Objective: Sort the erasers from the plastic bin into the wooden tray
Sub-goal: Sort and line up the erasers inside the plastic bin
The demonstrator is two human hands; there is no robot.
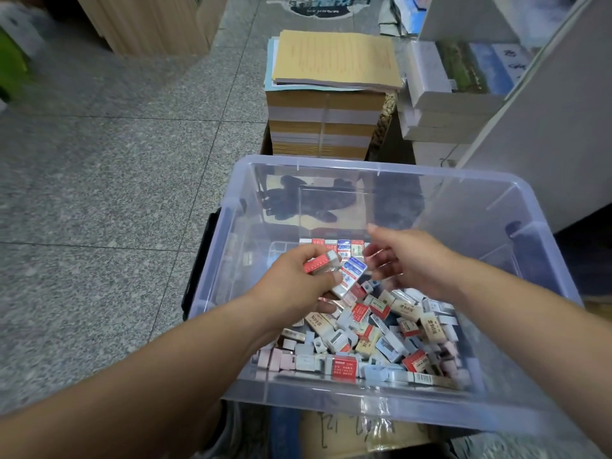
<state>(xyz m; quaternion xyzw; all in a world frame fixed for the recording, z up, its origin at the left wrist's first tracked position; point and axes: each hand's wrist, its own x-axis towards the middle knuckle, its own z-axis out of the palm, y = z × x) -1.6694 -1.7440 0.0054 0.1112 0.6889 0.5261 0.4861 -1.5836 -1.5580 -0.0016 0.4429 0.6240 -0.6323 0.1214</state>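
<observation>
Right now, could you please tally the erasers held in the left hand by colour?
red eraser: 1
blue and white eraser: 1
Total: 2 plainly showing in the left hand; any more under its fingers cannot be seen. The right hand holds none.

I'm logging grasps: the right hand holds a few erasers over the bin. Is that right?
Not quite. It is the left hand that holds the erasers over the bin. The head view shows the right hand open beside them, holding nothing.
</observation>
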